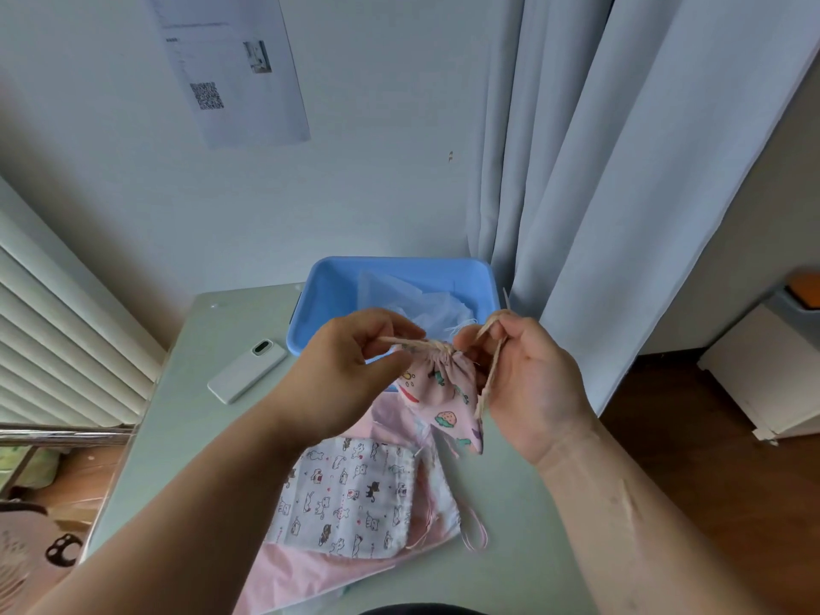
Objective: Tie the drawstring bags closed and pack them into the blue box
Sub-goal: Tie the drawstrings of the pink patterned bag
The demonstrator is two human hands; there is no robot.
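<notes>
Left hand (pixel 355 370): pinched on one end of the twine drawstring (pixel 426 344), drawn leftward.
Right hand (pixel 528 379): pinched on the other end — opposing pulls keep the neck cinched for knotting.
Pink bag (pixel 443 392): held in the air between the hands, above the table (pixel 199 415).
Blue box (pixel 337 295): just behind — a short reach for packing.
Waiting: cat-print bag (pixel 350 499) flat on pink cloth, untied, I judge.

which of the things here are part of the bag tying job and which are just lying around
Part of the job:
- pink printed drawstring bag, cords held by left hand and right hand
- cat-print bag on the table
- pink bags under it
- blue box

Just lying about:
- white phone
- paper sheet on the wall
- curtain
</notes>
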